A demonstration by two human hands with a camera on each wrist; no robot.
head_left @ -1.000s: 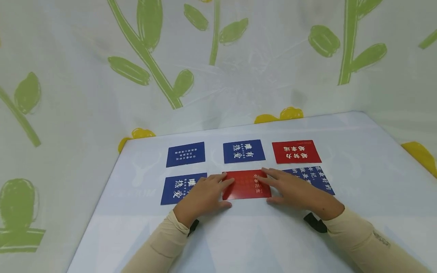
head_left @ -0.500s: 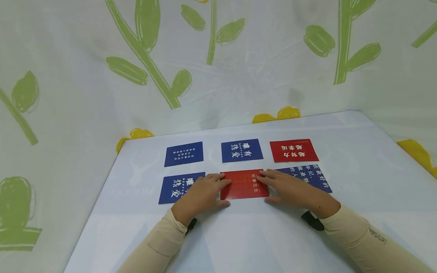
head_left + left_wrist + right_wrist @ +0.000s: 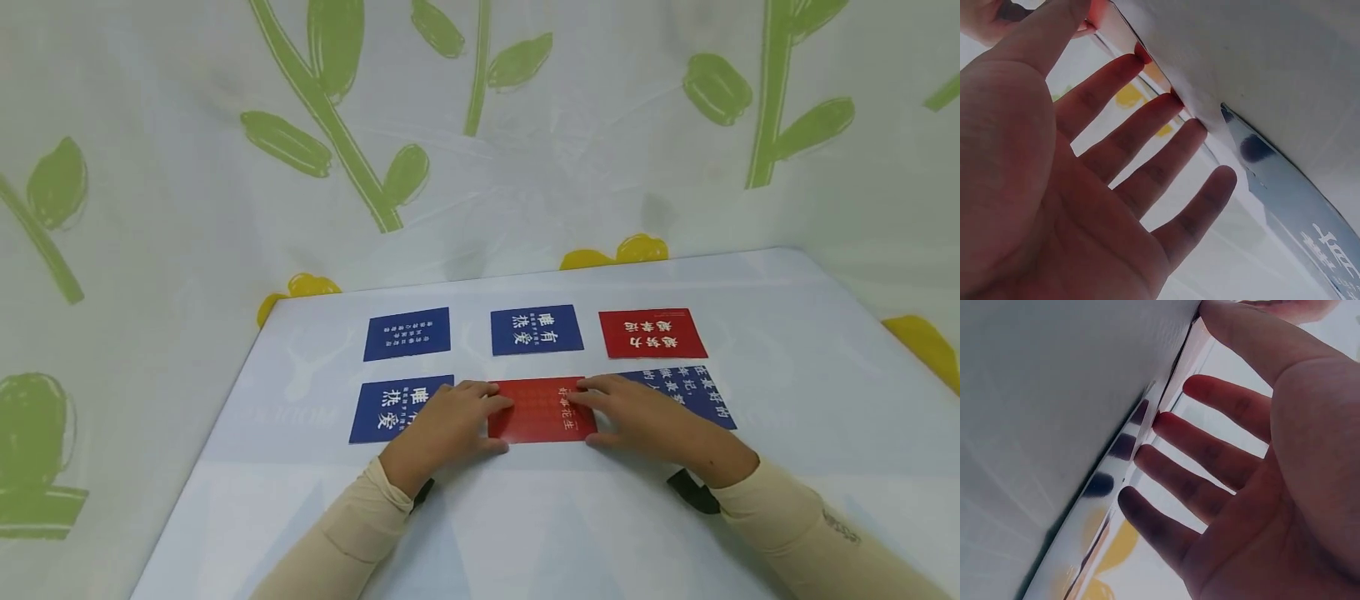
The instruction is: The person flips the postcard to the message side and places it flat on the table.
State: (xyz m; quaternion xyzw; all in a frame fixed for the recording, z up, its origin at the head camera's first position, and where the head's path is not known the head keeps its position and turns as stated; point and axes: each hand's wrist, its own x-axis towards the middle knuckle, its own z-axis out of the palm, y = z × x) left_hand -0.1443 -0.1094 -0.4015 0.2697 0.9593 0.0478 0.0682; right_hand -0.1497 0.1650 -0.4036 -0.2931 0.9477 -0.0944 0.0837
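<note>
A red card [image 3: 534, 417] with white lettering lies flat on the table, between my two hands. The left hand [image 3: 446, 429] touches its left side, fingers spread and loosely bent, while the thumb rests near the front corner. At the opposite side, fingertips of the right hand [image 3: 648, 421] touch the card's right end. Both wrist views show open palms with the fingers apart. A blue card [image 3: 393, 408] lies partly beneath my left hand in the head view, and another blue card [image 3: 697, 396] is partly hidden behind my right.
A back row holds a dark blue card [image 3: 407, 335], a blue card [image 3: 536, 330] with large lettering and a red card [image 3: 652, 333]. They lie flat on the pale table [image 3: 525, 525]. Behind it hangs a white curtain [image 3: 562, 183] printed with green leaves.
</note>
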